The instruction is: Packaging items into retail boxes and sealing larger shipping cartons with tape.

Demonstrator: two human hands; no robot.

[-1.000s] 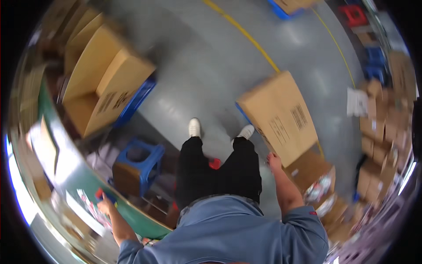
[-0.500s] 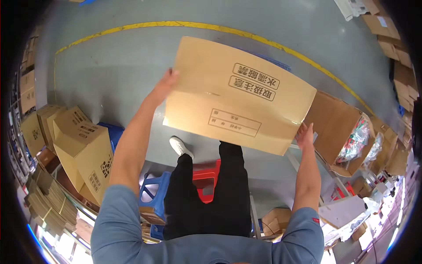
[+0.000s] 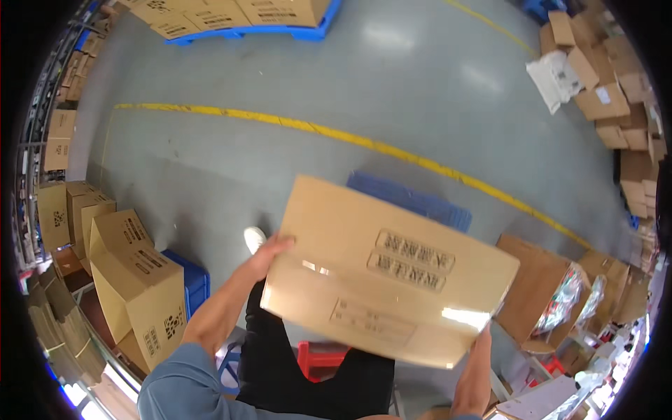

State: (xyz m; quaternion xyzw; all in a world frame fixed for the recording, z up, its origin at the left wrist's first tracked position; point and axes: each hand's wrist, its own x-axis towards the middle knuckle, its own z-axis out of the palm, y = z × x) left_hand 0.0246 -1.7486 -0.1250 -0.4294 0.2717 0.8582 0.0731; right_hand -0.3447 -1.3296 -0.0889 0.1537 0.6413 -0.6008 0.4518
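A brown cardboard carton (image 3: 392, 273) with dark printed panels is held out in front of my legs. At its left edge my left hand (image 3: 273, 250) grips it, thumb lying over the top face. My right hand (image 3: 481, 344) holds the near right corner, its fingers partly hidden by the carton. The carton sits tilted, its right side closer to me than its left. A clear shiny tape strip runs across the face. Whatever the carton contains is out of sight.
Beyond the carton lies a blue plastic crate or pallet (image 3: 420, 199). Open cartons (image 3: 140, 273) stand left beside a blue bin (image 3: 187, 280). At right, an open carton (image 3: 532, 287) holds clear-wrapped goods. A blue pallet (image 3: 280, 32) carries cartons at the far side. A red stool (image 3: 318, 360) is between my legs.
The view has tilted up, showing more floor and the loaded pallet. The carton and both hands appear lower in the picture. Both hands keep their hold at the same edges.
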